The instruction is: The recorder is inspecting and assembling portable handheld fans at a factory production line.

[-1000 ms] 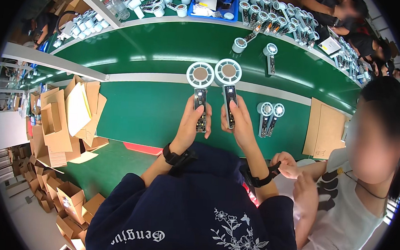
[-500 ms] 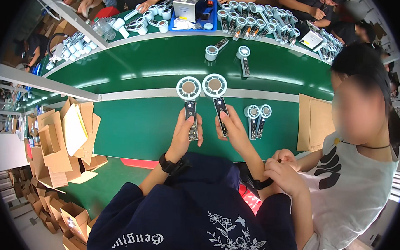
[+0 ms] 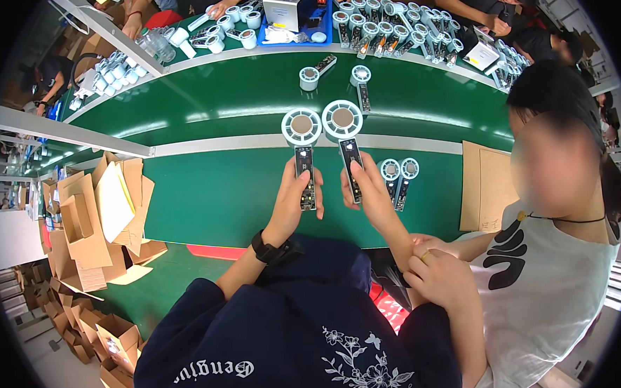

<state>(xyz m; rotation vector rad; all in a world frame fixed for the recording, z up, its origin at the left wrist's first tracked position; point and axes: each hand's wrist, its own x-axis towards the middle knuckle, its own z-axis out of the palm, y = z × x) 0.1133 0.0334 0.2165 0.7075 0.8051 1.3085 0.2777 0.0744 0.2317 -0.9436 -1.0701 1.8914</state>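
My left hand [image 3: 293, 196] is wrapped around the handle of a pale blue handheld fan [image 3: 301, 127], thumb on the exposed circuit board. In my right hand [image 3: 371, 194] is a second fan [image 3: 342, 118] of the same kind, its board also bare. Both fans are upright, round heads pointing away from me and close together. Two more fans [image 3: 390, 170] [image 3: 409, 169] lie side by side on the green bench [image 3: 219, 196], right of my right hand. Part of their handles is hidden behind that hand.
Beyond a pale rail, two fans [image 3: 309, 78] [image 3: 361, 74] lie on a green belt [image 3: 210, 101]. Many more fans and a blue tray [image 3: 297, 44] line the far side. Cardboard [image 3: 81, 217] is piled at left; a co-worker [image 3: 545, 276] sits close at right.
Both hands have moved slightly right and away from me with their fans. The two fans on the belt have shifted left. The co-worker's hands have moved a little.
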